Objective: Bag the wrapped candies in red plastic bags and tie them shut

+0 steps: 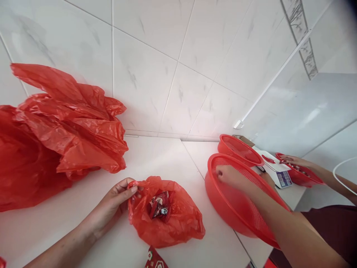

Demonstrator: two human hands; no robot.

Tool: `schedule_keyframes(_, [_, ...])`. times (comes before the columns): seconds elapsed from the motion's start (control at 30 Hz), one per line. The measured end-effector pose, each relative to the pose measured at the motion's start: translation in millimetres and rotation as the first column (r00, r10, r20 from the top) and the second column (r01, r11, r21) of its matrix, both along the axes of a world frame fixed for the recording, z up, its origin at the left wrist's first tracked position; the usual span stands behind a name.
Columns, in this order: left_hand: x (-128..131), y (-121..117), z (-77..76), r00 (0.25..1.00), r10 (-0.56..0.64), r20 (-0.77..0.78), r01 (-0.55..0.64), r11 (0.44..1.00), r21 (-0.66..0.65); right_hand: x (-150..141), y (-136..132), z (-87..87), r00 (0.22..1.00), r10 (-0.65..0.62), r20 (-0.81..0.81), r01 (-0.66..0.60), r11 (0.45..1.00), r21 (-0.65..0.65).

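With thumb and fingers pinched together, my left hand (124, 193) grips the rim of a small red plastic bag (181, 227) standing on the white table. A few small dark-red wrapped packets (160, 204) lie inside its mouth. My right hand (223, 174) is inside the large red perforated plastic basket (213, 195), near its far wall. Its fingers look curled; what they hold, if anything, is hidden. At the bottom edge, the corner of a red patterned packet (155, 259) lies just in front of the bag.
A heap of crumpled red plastic bags (83, 130) fills the left side against the tiled wall. Beyond my basket stand another red basket (240, 149) and a white scale (283, 178). On the right, a co-worker's hand (295, 160) reaches over a filled red basket (306, 179).
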State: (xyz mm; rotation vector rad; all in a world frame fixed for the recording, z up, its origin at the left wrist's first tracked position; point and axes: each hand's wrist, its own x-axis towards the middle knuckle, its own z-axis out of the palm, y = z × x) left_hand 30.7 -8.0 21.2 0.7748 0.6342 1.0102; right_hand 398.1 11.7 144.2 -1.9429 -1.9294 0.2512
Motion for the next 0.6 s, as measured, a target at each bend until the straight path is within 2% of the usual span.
schedule_keyframes(0.1, [0.9, 0.6, -0.7, 1.0, 0.002, -0.003, -0.002, 1.0, -0.003, -13.8, -10.1, 19.6, 1.0, 0.003, -0.029, -0.003, 1.0, 0.01])
schedule_keyframes(0.17, [1.8, 0.2, -1.0, 1.0, 0.002, -0.007, -0.002, 1.0, 0.004, -35.8, -21.9, 28.2, 0.978, 0.114, -0.175, -0.118, 0.993, -0.01])
schedule_keyframes(0.23, [2.4, -0.7, -0.6, 1.0, 0.006, -0.004, -0.006, 1.0, 0.013, -60.6, -34.4, 32.7, 0.919, 0.242, -0.312, -0.277, 0.958, -0.072])
schedule_keyframes(0.27, [2.4, -1.2, -0.2, 1.0, 0.013, -0.001, -0.013, 1.0, 0.016, -70.6, -39.4, 33.8, 0.905, 0.276, -0.324, -0.326, 0.939, -0.111])
schedule_keyframes(0.33, [2.0, -2.1, 1.0, 1.0, 0.028, 0.004, -0.028, 0.999, 0.021, -79.0, -44.2, 34.3, 0.935, 0.276, -0.223, -0.314, 0.936, -0.158])
schedule_keyframes(0.4, [1.0, -2.6, 1.9, 0.999, 0.037, 0.003, -0.038, 0.999, 0.032, -67.9, -41.5, 32.1, 0.977, 0.208, -0.034, -0.211, 0.966, -0.151])
schedule_keyframes(0.5, [-0.3, -2.1, 1.9, 0.999, 0.041, -0.002, -0.041, 0.998, 0.057, -23.4, -33.2, 20.7, 0.973, 0.068, 0.222, -0.027, 0.983, -0.183])
schedule_keyframes(0.53, [-0.4, -1.8, 1.6, 0.999, 0.041, -0.002, -0.041, 0.997, 0.063, -6.5, -32.5, 14.8, 0.963, 0.038, 0.266, 0.023, 0.975, -0.222])
schedule_keyframes(0.6, [-0.2, -1.0, 0.9, 0.999, 0.039, -0.002, -0.038, 0.997, 0.07, 21.7, -36.7, 1.0, 0.971, 0.007, 0.237, 0.06, 0.961, -0.271])
